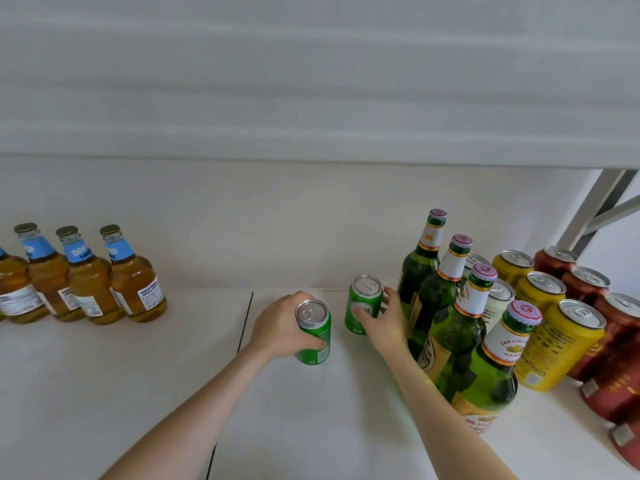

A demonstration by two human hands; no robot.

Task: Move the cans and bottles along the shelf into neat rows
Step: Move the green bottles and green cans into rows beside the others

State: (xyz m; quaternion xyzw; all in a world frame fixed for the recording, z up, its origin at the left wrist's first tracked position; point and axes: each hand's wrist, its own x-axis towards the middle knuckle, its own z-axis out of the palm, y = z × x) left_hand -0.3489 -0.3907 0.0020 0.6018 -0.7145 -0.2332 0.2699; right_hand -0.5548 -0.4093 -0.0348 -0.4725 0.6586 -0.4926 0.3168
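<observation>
L hand [277, 329] + R hand [382, 329] | both bare | forearms [194, 403] bare as far as vis. | slim

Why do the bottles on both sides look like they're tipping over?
Head view: the wide lens bends the edges, so the brown bottles lean left and the green bottles lean right; the green cans near the middle look almost straight.
</observation>
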